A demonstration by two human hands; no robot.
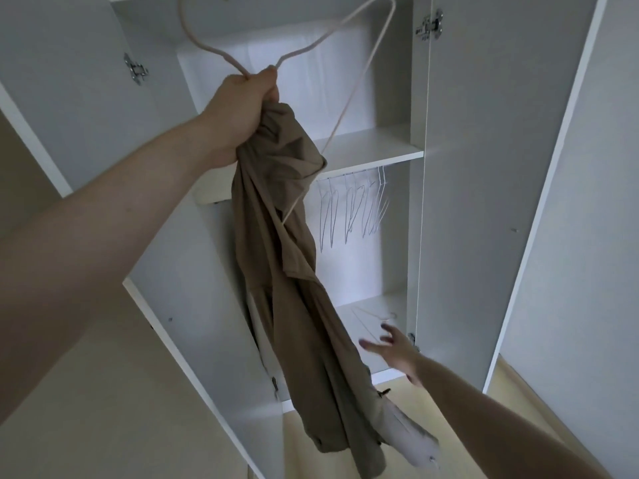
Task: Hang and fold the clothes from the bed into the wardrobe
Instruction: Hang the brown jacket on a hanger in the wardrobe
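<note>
My left hand (247,108) clenches the pale hanger (221,53) and bunched khaki garment (297,271) together before the open wardrobe (397,153); my right hand (397,347) reaches, fingers spread. Hanging step: next, I judge, spread the cloth over the hanger.

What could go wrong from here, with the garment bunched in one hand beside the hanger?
1. The left hand grips the khaki garment and the pink hanger together; the cloth is bunched, not draped, so it may slide off.
2. The garment's long tail hangs near the wardrobe door and could snag.
3. The right hand is open and supports nothing.
</note>
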